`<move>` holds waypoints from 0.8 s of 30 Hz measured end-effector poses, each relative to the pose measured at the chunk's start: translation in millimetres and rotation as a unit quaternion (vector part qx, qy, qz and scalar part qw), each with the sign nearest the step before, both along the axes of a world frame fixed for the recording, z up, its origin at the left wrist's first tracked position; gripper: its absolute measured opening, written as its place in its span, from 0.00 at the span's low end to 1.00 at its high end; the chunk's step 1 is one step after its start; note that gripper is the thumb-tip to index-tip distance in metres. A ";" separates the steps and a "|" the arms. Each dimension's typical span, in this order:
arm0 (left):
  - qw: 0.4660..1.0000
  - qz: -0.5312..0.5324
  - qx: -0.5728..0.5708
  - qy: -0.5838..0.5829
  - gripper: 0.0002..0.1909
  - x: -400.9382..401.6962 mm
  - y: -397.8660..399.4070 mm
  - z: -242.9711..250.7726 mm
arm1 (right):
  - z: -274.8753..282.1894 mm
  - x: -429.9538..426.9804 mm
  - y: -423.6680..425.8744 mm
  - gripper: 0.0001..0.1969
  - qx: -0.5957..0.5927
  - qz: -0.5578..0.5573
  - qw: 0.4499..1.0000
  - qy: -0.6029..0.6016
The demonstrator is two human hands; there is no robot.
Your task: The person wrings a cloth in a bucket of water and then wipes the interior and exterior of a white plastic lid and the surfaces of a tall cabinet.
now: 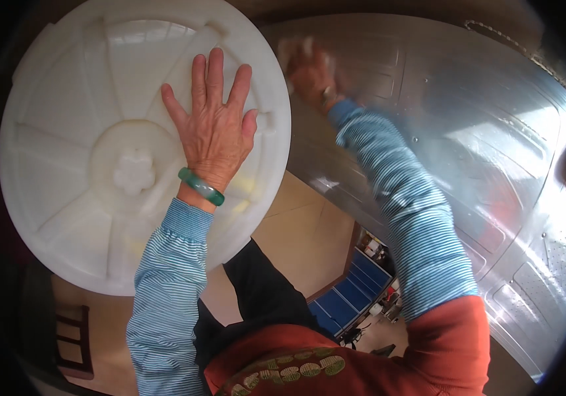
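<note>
My left hand [216,123] rests palm down on a large round white plastic lid [60,183], fingers spread and nothing in them. The lid has raised radial ribs and a flower-shaped boss [134,172] at its centre. A green bangle [201,187] circles my left wrist. Motion blurs my right hand [309,67], which is beside the lid's upper right rim and in front of a shiny sheet-metal surface [441,148]. Whether its fingers hold anything or touch the rim cannot be made out.
The metal surface, with pressed panels and rivets, fills the right side. Below lies a tan tiled floor [298,218]. Blue panels [352,297] and small cluttered items [387,307] stand lower right. A dark wooden frame [77,341] is at lower left.
</note>
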State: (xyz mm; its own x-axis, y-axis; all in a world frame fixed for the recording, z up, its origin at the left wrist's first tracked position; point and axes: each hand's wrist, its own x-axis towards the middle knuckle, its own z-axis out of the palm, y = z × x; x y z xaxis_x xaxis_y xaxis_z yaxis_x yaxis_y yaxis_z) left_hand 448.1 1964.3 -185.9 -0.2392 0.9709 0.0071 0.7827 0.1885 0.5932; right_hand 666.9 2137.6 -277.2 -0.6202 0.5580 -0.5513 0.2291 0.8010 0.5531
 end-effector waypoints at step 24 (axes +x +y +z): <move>0.998 0.001 0.063 0.000 0.31 6.2 -0.5 -9.5 | -28.5 63.1 -34.7 0.28 -0.018 0.098 0.985 0.143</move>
State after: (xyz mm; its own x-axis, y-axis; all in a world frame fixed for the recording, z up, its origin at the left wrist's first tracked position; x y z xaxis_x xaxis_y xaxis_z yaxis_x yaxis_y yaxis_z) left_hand 454.3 1963.8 -195.3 -0.2410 0.9619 0.1291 0.7818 0.1136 0.6131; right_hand 730.0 2102.9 -305.7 -0.8466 0.3957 -0.3559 0.2101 0.8629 0.4596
